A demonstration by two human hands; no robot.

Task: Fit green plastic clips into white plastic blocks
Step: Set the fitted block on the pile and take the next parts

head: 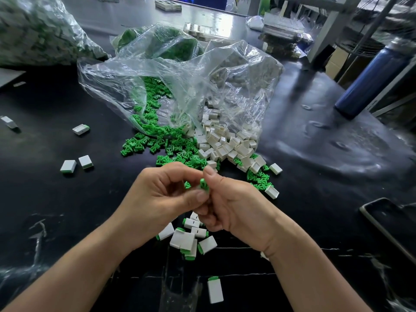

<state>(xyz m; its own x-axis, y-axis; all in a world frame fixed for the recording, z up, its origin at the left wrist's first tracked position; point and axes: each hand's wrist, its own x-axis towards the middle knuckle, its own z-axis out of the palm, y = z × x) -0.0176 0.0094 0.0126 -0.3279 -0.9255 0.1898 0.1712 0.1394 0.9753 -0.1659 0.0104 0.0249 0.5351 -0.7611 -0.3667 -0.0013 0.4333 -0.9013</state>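
My left hand [164,194] and my right hand [234,210] meet above the black table, fingers curled together. Between the fingertips a small green clip [203,183] shows, pinched by my right thumb; my left thumb presses against the same spot. Whether a white block sits under it is hidden by the fingers. Loose green clips [157,140] and white blocks [225,145] spill from a clear plastic bag [180,82] just beyond my hands. A small heap of white blocks with green clips fitted [186,237] lies below my hands.
More fitted blocks lie scattered at the left [76,164] and one near the front edge [215,290]. A phone [389,221] lies at the right. A blue bottle [369,79] stands at the far right. Another bag of parts [38,32] sits at the far left.
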